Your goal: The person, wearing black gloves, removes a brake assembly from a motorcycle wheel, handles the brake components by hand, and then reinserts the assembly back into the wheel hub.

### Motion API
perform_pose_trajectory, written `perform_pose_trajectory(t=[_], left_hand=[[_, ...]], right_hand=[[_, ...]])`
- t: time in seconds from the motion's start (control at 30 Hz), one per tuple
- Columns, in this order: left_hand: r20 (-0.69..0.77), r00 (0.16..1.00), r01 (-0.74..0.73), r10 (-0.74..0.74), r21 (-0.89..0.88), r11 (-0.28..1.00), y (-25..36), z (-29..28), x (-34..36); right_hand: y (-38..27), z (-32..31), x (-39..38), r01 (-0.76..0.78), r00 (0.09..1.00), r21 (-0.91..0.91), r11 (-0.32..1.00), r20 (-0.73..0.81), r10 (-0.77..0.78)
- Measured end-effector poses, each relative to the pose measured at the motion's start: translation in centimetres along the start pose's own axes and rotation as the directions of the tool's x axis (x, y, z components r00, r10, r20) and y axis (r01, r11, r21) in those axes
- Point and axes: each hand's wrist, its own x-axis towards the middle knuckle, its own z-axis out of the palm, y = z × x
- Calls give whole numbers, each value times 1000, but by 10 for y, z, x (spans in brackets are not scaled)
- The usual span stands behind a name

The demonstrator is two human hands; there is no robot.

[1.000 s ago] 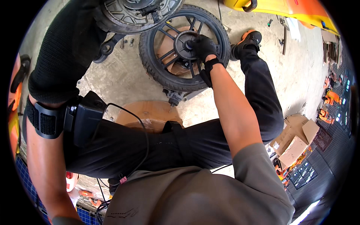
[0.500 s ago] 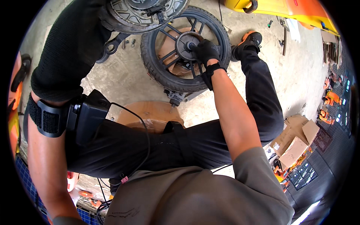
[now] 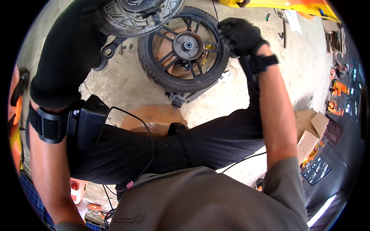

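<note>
At the upper left, my left hand (image 3: 86, 19), in black knit, holds up a round metal brake plate (image 3: 140, 19) with an arm and an eyelet at its lower side. The plate hides most of its fingers. Below and right of the plate lies a black spoked wheel (image 3: 144, 57) with a tyre, flat on its side. Its hub (image 3: 178, 45) faces up, a blue-ringed bearing at the centre. My right hand (image 3: 241, 36), black-gloved, is over the wheel's right edge with fingers curled together. What they hold, if anything, is hidden and slightly blurred.
A grey mechanical part (image 3: 177, 99) sits under the wheel's near edge. Closer in is brown cardboard (image 3: 144, 117). Small hardware (image 3: 125, 48) lies on the floor. Yellow-orange bodywork (image 3: 277, 4) stands at the far right, an open carton (image 3: 310, 131) at the right. A cable (image 3: 144, 123) crosses my lap.
My right hand has left the wheel's hub and moved right and away from it. A dark piece it gripped at the centre is gone from there, and the bearing now shows.
</note>
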Motion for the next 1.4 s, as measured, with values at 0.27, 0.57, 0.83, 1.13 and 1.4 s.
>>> perform_pose_trajectory(t=[0.27, 0.57, 0.83, 1.13, 1.4], left_hand=[[96, 979, -203, 180, 395, 896, -10, -13, -4], [50, 985, -167, 165, 514, 841, -11, -12, -6], [-60, 961, 230, -272, -378, 897, 1, 18, 3], [209, 977, -129, 40, 435, 891, -10, 17, -5], [228, 972, -158, 61, 438, 885, -18, 16, -9]], right_hand=[[-41, -14, -106, 110, 976, 162, 981, -202, -76], [-14, -7, -97, 292, 915, -17, 956, -287, -284], [-34, 11, -100, 343, 939, 238, 909, -103, -328], [-56, 47, -104, 348, 884, 665, 661, 2, -467], [-62, 50, -99, 302, 904, 698, 649, 6, -427]])
